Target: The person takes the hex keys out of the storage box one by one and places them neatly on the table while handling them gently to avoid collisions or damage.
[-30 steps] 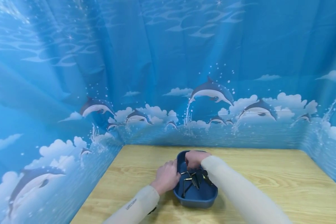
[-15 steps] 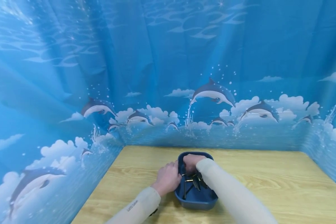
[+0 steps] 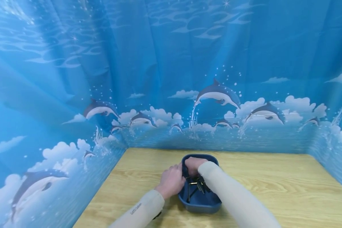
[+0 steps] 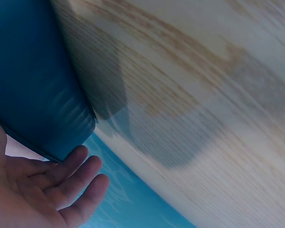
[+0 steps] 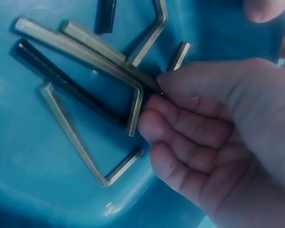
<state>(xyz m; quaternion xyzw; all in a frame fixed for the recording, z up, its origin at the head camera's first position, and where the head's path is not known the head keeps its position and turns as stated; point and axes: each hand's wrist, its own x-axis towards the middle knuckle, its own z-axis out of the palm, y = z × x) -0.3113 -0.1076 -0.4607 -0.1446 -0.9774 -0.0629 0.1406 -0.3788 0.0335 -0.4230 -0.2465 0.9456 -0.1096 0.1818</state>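
A dark blue plastic tray (image 3: pixel 200 207) sits on the wooden table (image 3: pixel 273 183) and holds several L-shaped hex keys (image 3: pixel 194 184), some brass-coloured and some black. My right hand (image 3: pixel 192 165) reaches into the tray. In the right wrist view its thumb and fingers (image 5: pixel 154 95) pinch the bent ends of a few hex keys (image 5: pixel 85 52) against the tray floor (image 5: pixel 33 180). My left hand (image 3: pixel 171 180) holds the tray's left side. Its fingers (image 4: pixel 73 178) lie along the tray's outer wall (image 4: pixel 38 95), and a fingertip (image 5: pixel 261 8) shows over the rim.
A blue curtain with dolphins (image 3: pixel 216 93) and clouds walls the table at the back and on both sides. Bare wood stretches to the right of the tray (image 3: pixel 288 177) and in front of it.
My right hand has shifted a little left and lower into the tray, onto the hex keys. The left hand has stayed on the tray's side.
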